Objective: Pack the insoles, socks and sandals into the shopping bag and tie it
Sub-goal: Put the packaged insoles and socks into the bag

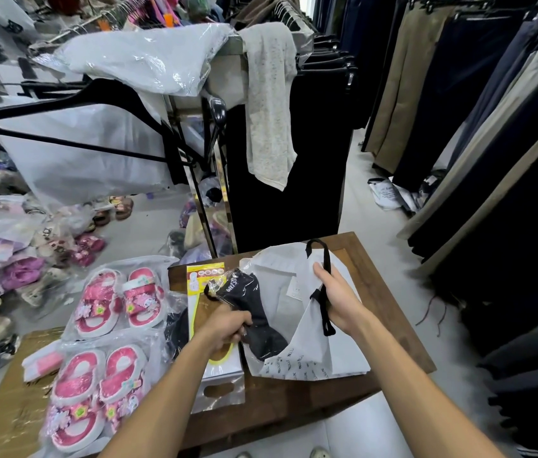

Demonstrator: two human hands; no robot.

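Racks of hanging trousers surround a small brown wooden table (389,325), where the right hand (338,300) pinches the rim and black cord handle of a white paper-like shopping bag (297,361) to hold its mouth open. Closed around a black pair of socks in crinkly clear wrap (254,312), the left hand (228,327) pokes them into that mouth; soft, light and slippery, they seem best gripped mid-length. Flat yellow-and-white insole packet (201,292) lies beside the bag, pink sandals in clear plastic bags (118,302) further left.
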